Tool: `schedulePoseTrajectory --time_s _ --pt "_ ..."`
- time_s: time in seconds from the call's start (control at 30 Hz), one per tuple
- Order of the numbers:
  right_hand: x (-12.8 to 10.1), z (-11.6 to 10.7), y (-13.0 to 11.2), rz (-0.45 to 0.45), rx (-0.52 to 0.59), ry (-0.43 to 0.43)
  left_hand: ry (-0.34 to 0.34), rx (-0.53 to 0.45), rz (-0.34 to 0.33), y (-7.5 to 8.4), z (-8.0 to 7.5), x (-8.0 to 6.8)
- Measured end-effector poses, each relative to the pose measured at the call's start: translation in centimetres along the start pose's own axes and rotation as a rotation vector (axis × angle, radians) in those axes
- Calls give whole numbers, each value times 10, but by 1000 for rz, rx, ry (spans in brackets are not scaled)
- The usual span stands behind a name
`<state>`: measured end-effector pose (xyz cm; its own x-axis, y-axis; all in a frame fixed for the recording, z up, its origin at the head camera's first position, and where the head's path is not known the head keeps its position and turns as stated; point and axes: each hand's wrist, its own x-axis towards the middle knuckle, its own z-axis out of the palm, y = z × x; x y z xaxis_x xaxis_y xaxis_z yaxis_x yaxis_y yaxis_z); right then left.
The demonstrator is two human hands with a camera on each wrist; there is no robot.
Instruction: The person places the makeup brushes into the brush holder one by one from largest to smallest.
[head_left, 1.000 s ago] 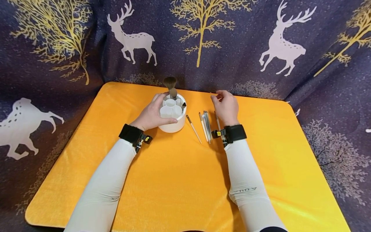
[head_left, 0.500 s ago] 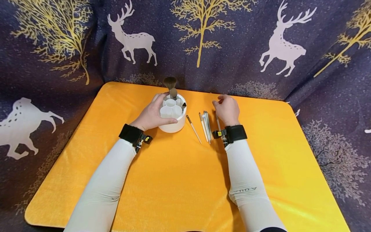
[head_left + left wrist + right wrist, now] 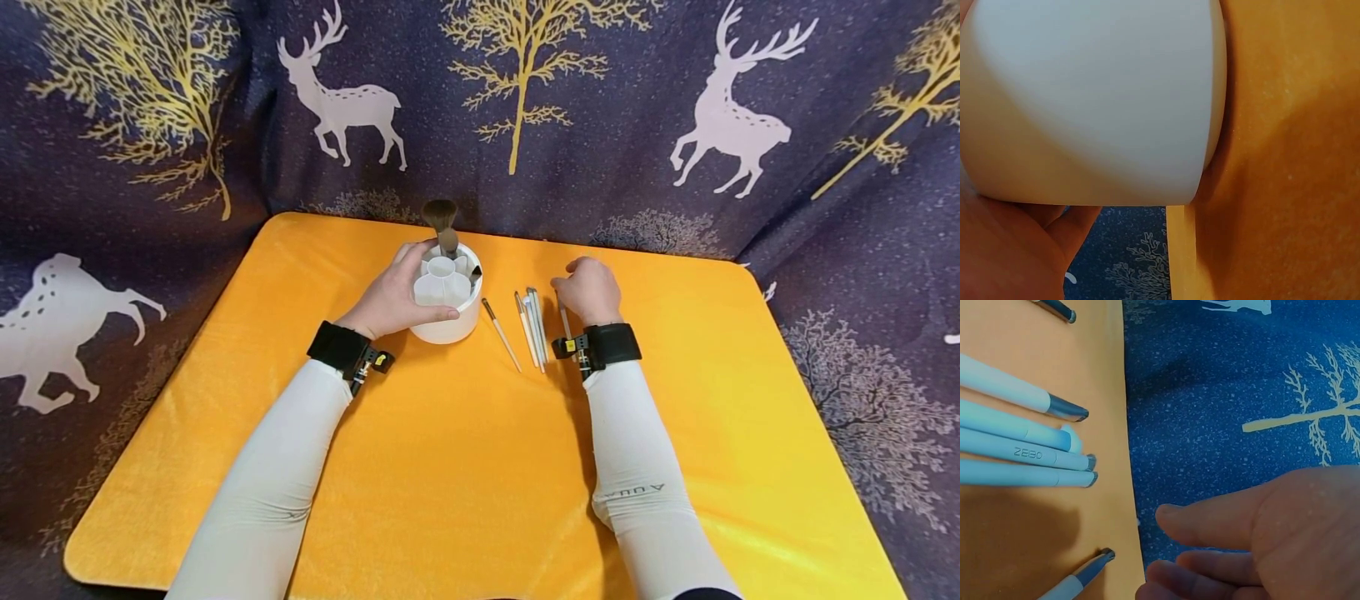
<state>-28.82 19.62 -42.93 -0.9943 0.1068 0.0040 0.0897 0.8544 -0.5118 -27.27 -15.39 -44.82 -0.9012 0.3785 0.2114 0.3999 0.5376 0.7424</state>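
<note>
The right hand (image 3: 590,290) has come down over the last second: it was raised with fingertips lifted above the far end of the loose brushes, and now it sits low over the orange surface (image 3: 465,467), knuckles up and fingers curled downward, right above the single slim brush (image 3: 564,318) that lies apart from the others at its side. From the right wrist view the fingers (image 3: 1222,525) look loosely bent and not yet closed round anything, with that brush's metal end (image 3: 1094,565) just beside them, so I read this as a reach settling onto that brush, and no grip is made yet. The cluster of pale-handled brushes (image 3: 533,315) lies side by side just to the left of it, and one more thin brush (image 3: 501,322) lies slanted between them and the holder. The left hand (image 3: 393,293) has not shifted at all; its fingers and thumb are wrapped round the white round brush holder (image 3: 447,302), which stands upright on the surface towards the back. One big fluffy powder brush (image 3: 442,222) already stands in a rear compartment, bristles up. The left wrist view shows only the holder's white wall (image 3: 1097,94) pressed against the palm.
</note>
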Motion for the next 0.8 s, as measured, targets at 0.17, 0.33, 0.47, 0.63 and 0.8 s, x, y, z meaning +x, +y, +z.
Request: schedulePoseTrajectory --time_s 0.17,0.33,0.47,0.63,0.8 --pt "-1 -1 3 4 -24 -49 -2 -7 -4 0 0 0" --pt "0 0 5 9 -62 -68 -3 -11 -7 0 0 0" --pt "1 0 4 32 -90 -113 -2 -4 -7 0 1 0" --pt "1 0 3 56 -113 -167 -6 -8 -6 0 1 0" --pt "1 1 4 68 -116 -181 -6 -6 -3 0 0 0"
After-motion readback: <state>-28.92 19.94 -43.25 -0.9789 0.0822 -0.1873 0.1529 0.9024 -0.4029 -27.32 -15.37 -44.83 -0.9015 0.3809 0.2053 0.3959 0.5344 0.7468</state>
